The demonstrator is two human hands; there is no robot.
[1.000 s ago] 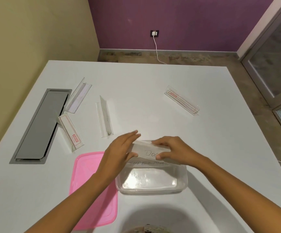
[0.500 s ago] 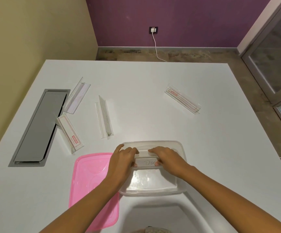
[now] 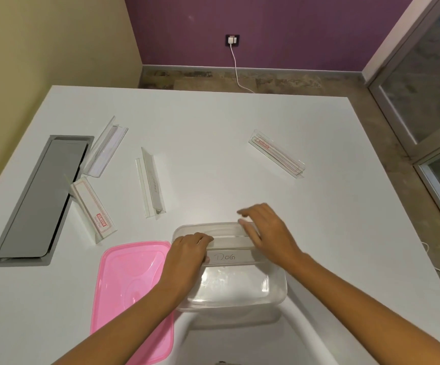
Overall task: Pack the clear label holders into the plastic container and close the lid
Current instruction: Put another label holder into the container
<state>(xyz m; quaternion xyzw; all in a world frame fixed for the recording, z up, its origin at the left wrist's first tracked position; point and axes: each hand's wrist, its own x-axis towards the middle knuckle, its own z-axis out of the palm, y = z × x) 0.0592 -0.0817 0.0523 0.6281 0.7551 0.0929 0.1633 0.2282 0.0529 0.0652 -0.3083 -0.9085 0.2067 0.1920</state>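
Observation:
The clear plastic container [image 3: 279, 293] stands open near the table's front edge. Inside it, along the far side, lies a clear label holder marked "Dog" [image 3: 229, 257]. My left hand [image 3: 187, 256] curls over that holder's left end. Above the container's far right rim, my right hand [image 3: 266, 233] hovers with its fingers spread and holds nothing. The pink lid [image 3: 132, 285] lies flat to the left of the container, partly under my left forearm. Several more clear label holders lie on the table: three at the left [image 3: 105, 148] [image 3: 151, 183] [image 3: 93, 209], one at the far right [image 3: 277, 154].
A grey metal cable hatch [image 3: 42, 198] is set into the white table [image 3: 240, 122] at the left, with one holder touching its edge. A white cable [image 3: 236, 67] runs from a wall socket across the floor behind the table.
Both hands lowered the "Dog" holder into the container. My right hand has since let go and lifted toward the far rim; my left hand stays on the holder's left end.

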